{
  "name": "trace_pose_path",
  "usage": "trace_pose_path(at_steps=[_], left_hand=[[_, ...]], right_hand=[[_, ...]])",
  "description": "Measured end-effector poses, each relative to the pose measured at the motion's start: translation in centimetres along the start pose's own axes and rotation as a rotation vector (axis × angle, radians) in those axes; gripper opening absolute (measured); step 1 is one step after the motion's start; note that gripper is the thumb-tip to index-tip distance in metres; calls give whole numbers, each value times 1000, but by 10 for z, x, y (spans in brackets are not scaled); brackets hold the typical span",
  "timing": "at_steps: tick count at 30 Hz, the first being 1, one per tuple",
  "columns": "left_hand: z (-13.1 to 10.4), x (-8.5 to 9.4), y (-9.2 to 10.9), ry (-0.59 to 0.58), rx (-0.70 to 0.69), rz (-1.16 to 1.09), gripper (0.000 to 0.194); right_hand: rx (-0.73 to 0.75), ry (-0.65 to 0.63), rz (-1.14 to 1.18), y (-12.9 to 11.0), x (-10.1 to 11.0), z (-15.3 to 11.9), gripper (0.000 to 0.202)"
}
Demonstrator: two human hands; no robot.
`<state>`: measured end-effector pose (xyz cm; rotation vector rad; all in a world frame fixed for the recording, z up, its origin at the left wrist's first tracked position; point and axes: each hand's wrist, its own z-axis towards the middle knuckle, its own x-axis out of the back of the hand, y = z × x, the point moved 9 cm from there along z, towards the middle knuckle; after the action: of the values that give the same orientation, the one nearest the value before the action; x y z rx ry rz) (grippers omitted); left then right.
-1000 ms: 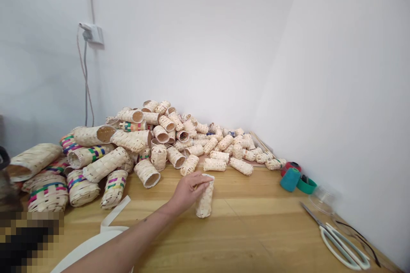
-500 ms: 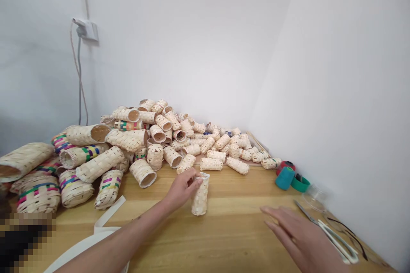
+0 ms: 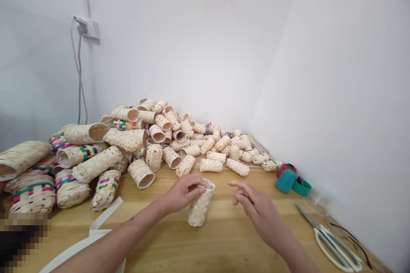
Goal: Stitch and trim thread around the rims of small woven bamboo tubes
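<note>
My left hand [image 3: 183, 193] grips a small woven basket [image 3: 199, 210] by its white-bound rim, fingers partly inside the mouth. The basket is a pale, narrow cylinder, tilted, with its mouth up and its base low over the table. My right hand [image 3: 251, 204] is to the right, apart from the basket, with thumb and fingers pinched together. A thin sliver seems to show at its fingertips, too small to name. White-handled scissors [image 3: 331, 239] lie to the right of this hand.
Many woven baskets [image 3: 156, 134] are heaped against the wall, some with coloured bands. At right stand a teal thread cone [image 3: 286, 180], a green tape roll [image 3: 301, 187], a clear container [image 3: 316, 200] and eyeglasses [image 3: 352, 239]. A white strip [image 3: 105, 214] lies at left on the wooden table [image 3: 221, 243].
My right hand has moved left, from beside the scissors toward the basket, uncovering their handles. The basket in my left hand has tilted and come slightly nearer.
</note>
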<state>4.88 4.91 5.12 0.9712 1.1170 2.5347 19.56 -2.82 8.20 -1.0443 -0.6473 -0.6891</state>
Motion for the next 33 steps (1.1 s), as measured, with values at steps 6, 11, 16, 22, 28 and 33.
trace_pose_path(at_steps=[6,11,16,22,28,33], left_hand=[[0,-11,-7,-112,74,-164,28],[1,-13,-8,-173,61,-242,30],[2,-11,-8,-184,43,-225,31],[2,-12,-9,-184,36,-228,28],[3,-15,-7,-195,24,-198,28],[2,-17,-5,-205,33,-218,26]], right_hand=[[74,34,188,10,-32,33,14],[222,25,216,7,-44,42,18],[357,28,235,6,-51,40,22],[386,12,232,11,-53,34,23],[367,37,244,14,-48,31,21],[363,-6,253,12,-50,28,21]])
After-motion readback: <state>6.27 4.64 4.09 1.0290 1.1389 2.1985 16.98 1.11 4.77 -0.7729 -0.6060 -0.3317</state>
